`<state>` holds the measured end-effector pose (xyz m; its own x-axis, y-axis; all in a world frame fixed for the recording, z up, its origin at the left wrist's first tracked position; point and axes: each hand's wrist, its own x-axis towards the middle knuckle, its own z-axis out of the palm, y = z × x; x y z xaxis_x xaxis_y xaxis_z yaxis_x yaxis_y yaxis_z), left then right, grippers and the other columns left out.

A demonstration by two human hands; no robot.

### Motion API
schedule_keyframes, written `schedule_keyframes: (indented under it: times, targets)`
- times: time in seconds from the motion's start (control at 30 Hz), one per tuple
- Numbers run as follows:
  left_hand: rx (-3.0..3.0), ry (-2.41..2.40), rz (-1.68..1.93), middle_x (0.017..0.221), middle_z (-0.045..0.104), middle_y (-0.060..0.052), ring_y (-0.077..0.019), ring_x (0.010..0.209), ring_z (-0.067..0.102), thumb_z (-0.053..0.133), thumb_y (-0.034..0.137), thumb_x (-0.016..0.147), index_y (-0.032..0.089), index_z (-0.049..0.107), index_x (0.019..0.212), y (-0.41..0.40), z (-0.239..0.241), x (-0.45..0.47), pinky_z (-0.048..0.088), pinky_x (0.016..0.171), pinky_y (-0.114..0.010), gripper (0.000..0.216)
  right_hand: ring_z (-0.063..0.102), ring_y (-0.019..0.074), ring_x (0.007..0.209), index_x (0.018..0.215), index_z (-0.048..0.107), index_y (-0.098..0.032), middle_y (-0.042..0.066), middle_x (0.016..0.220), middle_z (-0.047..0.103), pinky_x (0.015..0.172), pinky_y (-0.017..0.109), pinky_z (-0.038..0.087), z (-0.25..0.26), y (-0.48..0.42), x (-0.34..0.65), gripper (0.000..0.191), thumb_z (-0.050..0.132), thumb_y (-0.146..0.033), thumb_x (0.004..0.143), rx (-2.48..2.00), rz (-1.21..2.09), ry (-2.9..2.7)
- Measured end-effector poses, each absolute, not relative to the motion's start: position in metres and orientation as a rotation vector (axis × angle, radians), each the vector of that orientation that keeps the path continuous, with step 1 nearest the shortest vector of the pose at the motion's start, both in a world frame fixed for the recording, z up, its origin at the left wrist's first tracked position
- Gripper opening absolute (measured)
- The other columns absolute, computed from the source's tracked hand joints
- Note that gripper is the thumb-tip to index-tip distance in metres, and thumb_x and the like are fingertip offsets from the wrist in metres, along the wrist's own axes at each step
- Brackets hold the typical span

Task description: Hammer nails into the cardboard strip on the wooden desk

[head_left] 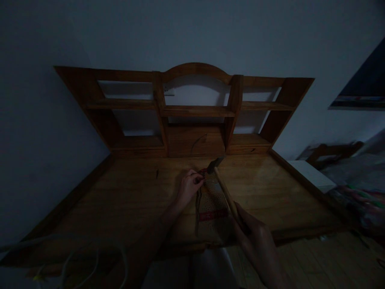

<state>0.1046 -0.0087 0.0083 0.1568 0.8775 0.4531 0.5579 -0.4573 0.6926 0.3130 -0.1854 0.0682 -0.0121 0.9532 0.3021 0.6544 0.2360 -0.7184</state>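
The scene is dim. My right hand (255, 241) is closed round the wooden handle of a hammer (224, 186), whose metal head sits just above the far end of a patterned strip with red bands (212, 204) lying on a wooden desk (126, 196). My left hand (189, 186) pinches something small and dark at the strip's far end, right beside the hammer head; what it holds is too small to name.
A wooden shelf unit with an arched top (195, 110) stands at the desk's back against a pale wall. A white cable (90, 257) lies at the near left. A white block (311, 174) and colourful cloth (361, 196) lie at the right, with wood flooring below.
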Motion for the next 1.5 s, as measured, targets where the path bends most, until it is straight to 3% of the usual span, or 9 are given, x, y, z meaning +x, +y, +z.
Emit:
schedule_keyframes:
  times: [0.53,0.77,1.1,1.27,1.5]
  targets:
    - [2.080,1.296,1.195,0.078,0.060,0.000,-0.0108,0.069,0.056,0.064,0.013,0.078,0.017,0.070,0.073,-0.007,0.003,0.109,0.040,0.061,-0.021,0.009,0.069,0.0251,0.102,0.127,0.059,-0.016,0.012,0.118,0.069,0.084,0.033,0.056,0.061,-0.180,0.306,0.037,0.043,-0.026,0.095,-1.514,0.607,-1.814]
    - [2.064,1.292,1.178,0.079,0.061,-0.001,-0.0116,0.070,0.057,0.063,0.018,0.081,0.017,0.073,0.075,-0.006,0.000,0.108,0.042,0.061,-0.021,0.011,0.067,0.0254,0.107,0.130,0.057,-0.015,0.014,0.123,0.066,0.088,0.033,0.055,0.062,-0.182,0.305,0.039,0.044,-0.028,0.096,-1.511,0.533,-1.807]
    - [2.120,1.272,1.157,0.073,0.057,0.000,-0.0105,0.068,0.055,0.063,0.016,0.081,0.016,0.070,0.064,-0.005,-0.001,0.108,0.039,0.060,-0.021,0.019,0.070,0.0255,0.097,0.129,0.057,-0.011,0.015,0.111,0.071,0.085,0.034,0.055,0.056,-0.177,0.304,0.040,0.044,-0.024,0.093,-1.517,0.589,-1.864]
    - [2.119,1.303,1.177,0.073,0.057,0.000,-0.0102,0.066,0.054,0.064,0.019,0.082,0.016,0.072,0.067,-0.007,0.001,0.109,0.039,0.059,-0.021,0.017,0.067,0.0246,0.107,0.132,0.055,-0.011,0.015,0.123,0.066,0.091,0.033,0.053,0.058,-0.181,0.306,0.042,0.047,-0.029,0.095,-1.498,0.491,-1.790]
    - [2.099,1.336,1.192,0.076,0.063,-0.001,-0.0116,0.069,0.059,0.069,0.016,0.079,0.019,0.076,0.076,-0.006,-0.002,0.107,0.042,0.061,-0.021,0.008,0.069,0.0256,0.100,0.130,0.058,-0.012,0.013,0.118,0.069,0.086,0.033,0.057,0.056,-0.186,0.321,0.043,0.053,-0.033,0.093,-1.503,0.348,-1.687]
